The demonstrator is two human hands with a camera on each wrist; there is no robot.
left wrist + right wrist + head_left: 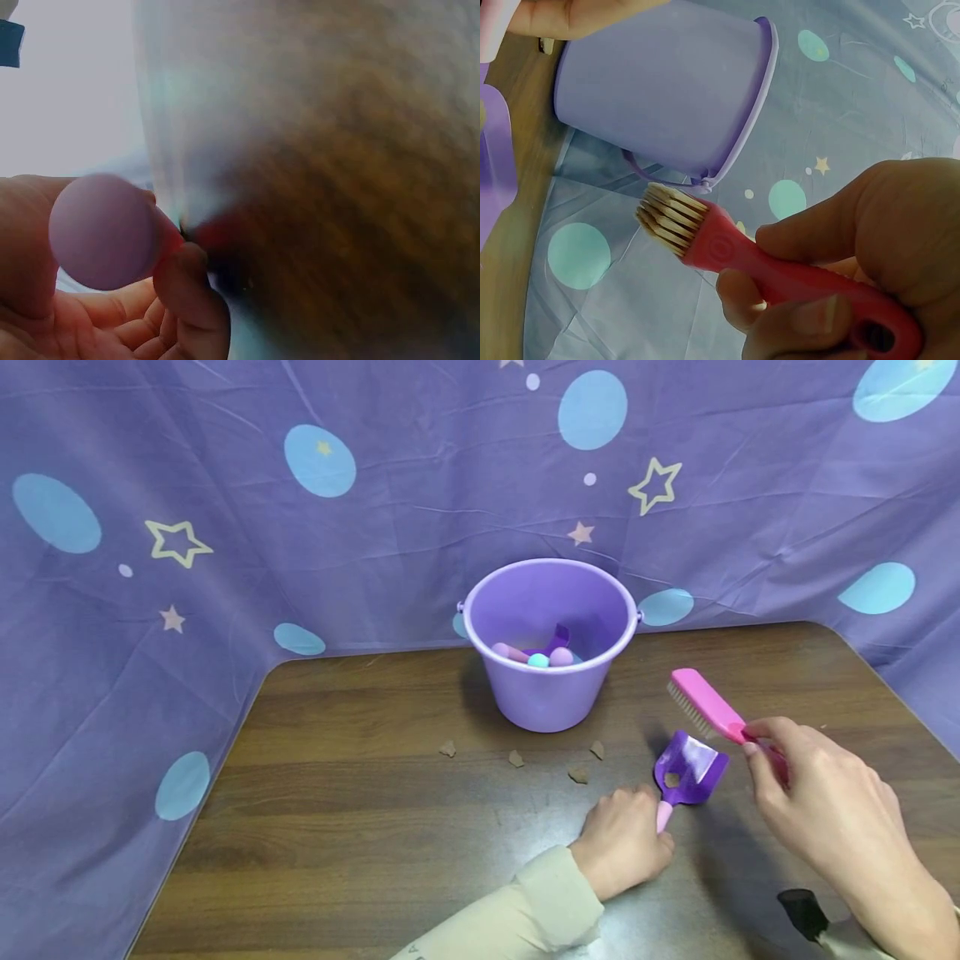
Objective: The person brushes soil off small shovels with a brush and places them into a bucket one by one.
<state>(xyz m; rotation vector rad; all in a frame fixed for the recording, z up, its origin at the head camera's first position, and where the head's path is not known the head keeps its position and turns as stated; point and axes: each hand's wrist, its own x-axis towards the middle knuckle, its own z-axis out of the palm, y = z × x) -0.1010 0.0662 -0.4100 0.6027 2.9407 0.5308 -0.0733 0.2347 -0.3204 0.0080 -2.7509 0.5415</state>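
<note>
In the head view my left hand (626,839) grips the pink handle of a small purple dustpan (701,787) low over the table. One brown chip (672,780) lies in the pan. The handle's round pink end (105,232) fills part of the left wrist view. My right hand (832,802) holds a pink brush (703,700) above the dustpan, its pale bristles (671,219) clear of the pan. Left of the dustpan, several brown chips lie loose on the wood, among them one chip (578,774) near my left hand.
A purple bucket (547,697) stands at the back of the wooden table (337,827), with pink-handled toys, a teal ball end (537,660) and a dark purple piece inside. Purple patterned cloth (420,510) hangs behind and at the sides.
</note>
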